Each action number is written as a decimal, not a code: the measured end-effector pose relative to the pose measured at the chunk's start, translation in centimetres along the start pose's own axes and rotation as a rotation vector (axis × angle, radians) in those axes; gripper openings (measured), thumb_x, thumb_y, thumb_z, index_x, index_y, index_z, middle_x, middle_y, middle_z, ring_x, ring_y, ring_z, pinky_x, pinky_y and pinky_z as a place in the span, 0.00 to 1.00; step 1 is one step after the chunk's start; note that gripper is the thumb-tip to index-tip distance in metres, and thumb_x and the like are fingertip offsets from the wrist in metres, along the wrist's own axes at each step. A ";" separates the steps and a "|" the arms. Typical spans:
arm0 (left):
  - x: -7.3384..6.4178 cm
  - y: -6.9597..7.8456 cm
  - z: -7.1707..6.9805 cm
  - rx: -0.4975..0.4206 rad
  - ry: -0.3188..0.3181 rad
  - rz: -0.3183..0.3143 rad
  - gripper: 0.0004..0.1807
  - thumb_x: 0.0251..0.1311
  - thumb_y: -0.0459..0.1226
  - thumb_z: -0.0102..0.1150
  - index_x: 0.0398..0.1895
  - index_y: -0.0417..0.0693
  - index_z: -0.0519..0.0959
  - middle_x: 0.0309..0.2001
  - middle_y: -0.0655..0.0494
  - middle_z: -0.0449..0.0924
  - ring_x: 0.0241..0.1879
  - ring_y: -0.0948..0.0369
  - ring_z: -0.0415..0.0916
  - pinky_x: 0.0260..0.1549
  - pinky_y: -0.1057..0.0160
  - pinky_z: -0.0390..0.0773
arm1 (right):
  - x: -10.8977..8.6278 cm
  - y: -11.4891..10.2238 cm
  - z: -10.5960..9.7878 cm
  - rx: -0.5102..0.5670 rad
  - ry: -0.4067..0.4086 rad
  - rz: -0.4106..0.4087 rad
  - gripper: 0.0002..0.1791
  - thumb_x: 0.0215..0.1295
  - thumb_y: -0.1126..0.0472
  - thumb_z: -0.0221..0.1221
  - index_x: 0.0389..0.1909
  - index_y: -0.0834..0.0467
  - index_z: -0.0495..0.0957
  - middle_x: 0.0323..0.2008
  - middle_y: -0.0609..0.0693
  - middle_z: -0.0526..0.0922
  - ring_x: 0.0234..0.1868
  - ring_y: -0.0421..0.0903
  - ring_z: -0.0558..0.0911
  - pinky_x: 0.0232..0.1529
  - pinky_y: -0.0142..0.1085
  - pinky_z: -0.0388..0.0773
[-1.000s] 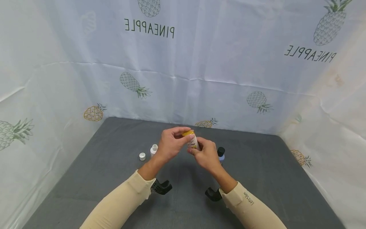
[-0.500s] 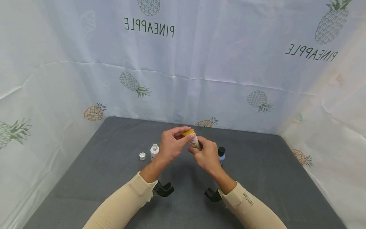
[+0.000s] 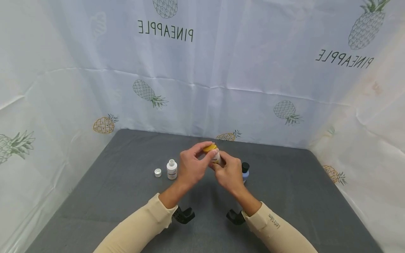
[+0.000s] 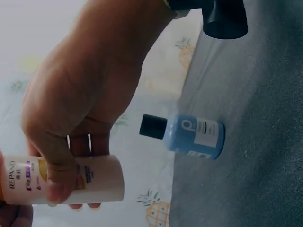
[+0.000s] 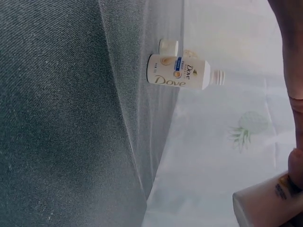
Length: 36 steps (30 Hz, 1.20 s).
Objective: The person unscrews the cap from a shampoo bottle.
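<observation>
While the right hand (image 3: 230,173) grips a white bottle (image 4: 109,179), left hand (image 3: 193,167) pinching its yellow cap (image 3: 209,148), fingers bent

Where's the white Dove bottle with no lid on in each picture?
Head: the Dove bottle stands on the gray table, left of centre, between the small white cap and the left hand.
Left wrist: not in it.
Right wrist: the Dove bottle is near the top, right of centre, looking sideways.
Shared landmark: the held REPAND bottle, near the middle in head, lower left in left wrist, lower right in right wrist.
</observation>
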State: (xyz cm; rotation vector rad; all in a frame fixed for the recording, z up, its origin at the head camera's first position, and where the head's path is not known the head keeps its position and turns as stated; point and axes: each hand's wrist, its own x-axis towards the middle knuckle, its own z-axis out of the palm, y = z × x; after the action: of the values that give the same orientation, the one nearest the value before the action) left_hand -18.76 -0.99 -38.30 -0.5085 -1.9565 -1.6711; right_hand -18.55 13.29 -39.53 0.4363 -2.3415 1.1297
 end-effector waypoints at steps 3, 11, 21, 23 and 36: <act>0.0 -0.2 0.0 0.017 -0.012 0.068 0.15 0.64 0.35 0.72 0.53 0.42 0.87 0.51 0.46 0.90 0.52 0.53 0.89 0.53 0.54 0.87 | -0.1 0.1 -0.2 0.032 -0.013 -0.010 0.16 0.60 0.65 0.74 0.49 0.62 0.88 0.40 0.59 0.92 0.37 0.52 0.91 0.35 0.46 0.89; 0.1 -0.2 -0.3 0.089 -0.020 0.187 0.15 0.62 0.35 0.73 0.51 0.43 0.87 0.48 0.48 0.91 0.46 0.55 0.89 0.45 0.58 0.89 | -0.2 0.6 -0.6 0.052 -0.030 -0.033 0.17 0.59 0.66 0.75 0.49 0.60 0.88 0.40 0.57 0.92 0.36 0.49 0.91 0.34 0.41 0.87; 0.3 -0.4 -0.5 0.114 -0.022 0.282 0.12 0.60 0.34 0.75 0.47 0.44 0.87 0.47 0.49 0.88 0.44 0.56 0.86 0.43 0.60 0.88 | -0.3 0.8 -0.9 0.037 -0.024 -0.066 0.17 0.57 0.64 0.76 0.48 0.59 0.89 0.40 0.56 0.93 0.36 0.50 0.91 0.36 0.46 0.89; 0.2 -0.4 -0.5 0.095 -0.021 0.274 0.12 0.60 0.34 0.75 0.46 0.44 0.87 0.47 0.49 0.88 0.44 0.56 0.87 0.44 0.61 0.88 | -0.4 0.8 -0.9 0.039 -0.025 -0.068 0.17 0.57 0.64 0.76 0.48 0.59 0.89 0.40 0.56 0.93 0.36 0.50 0.91 0.36 0.46 0.89; -0.2 -0.2 -0.4 0.035 0.056 0.259 0.13 0.59 0.31 0.75 0.46 0.37 0.89 0.43 0.45 0.90 0.42 0.53 0.89 0.43 0.58 0.90 | -0.3 0.5 -0.1 -0.025 0.059 -0.140 0.16 0.56 0.65 0.77 0.45 0.61 0.89 0.37 0.58 0.93 0.34 0.51 0.91 0.34 0.46 0.88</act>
State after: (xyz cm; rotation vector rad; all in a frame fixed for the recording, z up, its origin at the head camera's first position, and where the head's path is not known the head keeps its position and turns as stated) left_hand -18.68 -1.44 -38.48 -0.6635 -1.7915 -1.4708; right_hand -18.51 13.66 -39.95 0.5421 -2.2341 1.0330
